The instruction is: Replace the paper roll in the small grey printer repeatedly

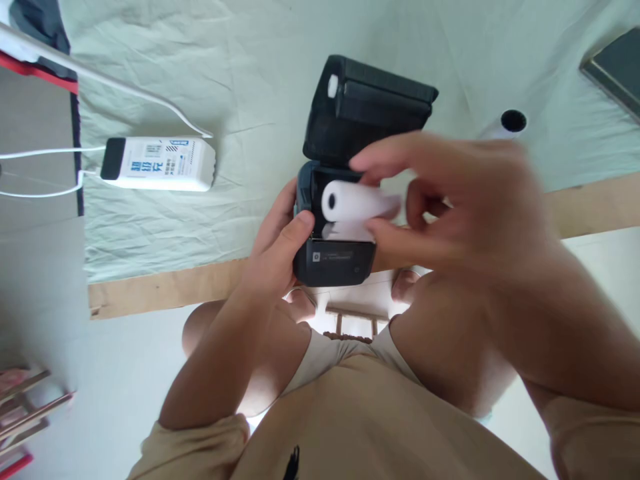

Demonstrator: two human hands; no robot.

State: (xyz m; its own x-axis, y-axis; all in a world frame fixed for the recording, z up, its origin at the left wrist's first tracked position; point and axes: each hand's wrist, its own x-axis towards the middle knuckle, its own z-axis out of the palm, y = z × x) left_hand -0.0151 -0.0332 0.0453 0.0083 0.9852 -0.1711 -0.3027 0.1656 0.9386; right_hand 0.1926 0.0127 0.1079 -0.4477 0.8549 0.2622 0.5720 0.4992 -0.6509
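My left hand (280, 240) grips the left side of a small black label printer (334, 267), with its thumb on the rim. The printer's lid (373, 100) stands open, tipped back toward the far side of the table. A small white paper roll (345, 201) with a dark core lies at the mouth of the paper bay, partly inside it. My right hand (460, 200), smeared by motion, pinches the roll's right end and its loose paper between thumb and fingers. The bay's floor is mostly hidden by the roll.
A pale green cloth (240, 87) covers the table, whose wooden edge (170, 290) runs in front of my legs. To the left lies a white charging block (170, 163) with cables. Another white roll (493, 128) and a dark box (617, 73) are at right.
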